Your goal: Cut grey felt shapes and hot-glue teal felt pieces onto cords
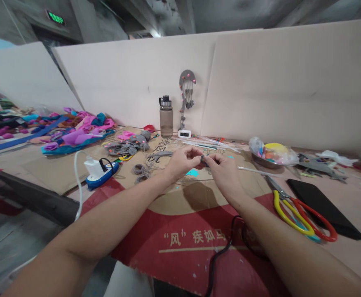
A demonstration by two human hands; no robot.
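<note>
pinching a tiny grey piece [202,158], both hands meet in the air just above the cardboard sheet [180,198]. the piece is dark grey and looks soft, but it is too little to tell its shape. it sits right between the fingertips of the left hand [183,163] and the right hand [225,172], touching both. the fingers of each hand are curled in and squeeze it. scissors [294,214] with yellow and red handles lie near the right hand.
</note>
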